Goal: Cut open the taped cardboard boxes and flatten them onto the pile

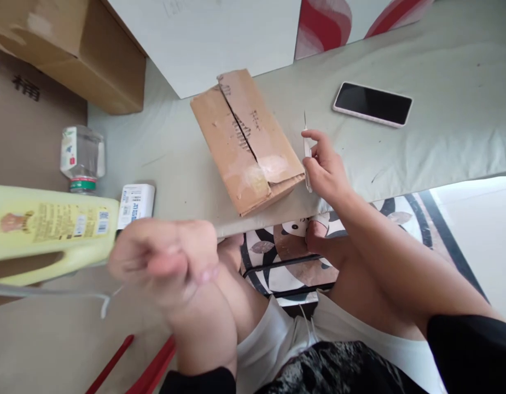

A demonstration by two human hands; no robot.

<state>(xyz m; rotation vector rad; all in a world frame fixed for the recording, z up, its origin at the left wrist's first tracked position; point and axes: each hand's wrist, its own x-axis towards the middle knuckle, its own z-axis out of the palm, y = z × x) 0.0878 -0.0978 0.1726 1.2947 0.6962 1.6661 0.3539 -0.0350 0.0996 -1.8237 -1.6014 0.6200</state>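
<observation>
My right hand (327, 167) grips a small white-handled knife (307, 149), its thin blade pointing away from me. Just left of the knife lies a cardboard box (240, 142), with handwriting on top and a dark gap where its top flaps meet. Clear tape shines at the near end of the box. My left hand (164, 257) is raised over my left leg, blurred, with its fingers curled in; whether anything is inside is hidden. It is nearest to a yellow jug (51, 230) and a small white box (137, 202).
A phone (373, 104) lies dark-screened on the cloth-covered surface (449, 115). A clear bottle (84, 153) lies at the left, below a large carton (113, 60). White panels (220, 38) stand at the back. A bent pale wire-like piece (72, 293) crosses the lower left.
</observation>
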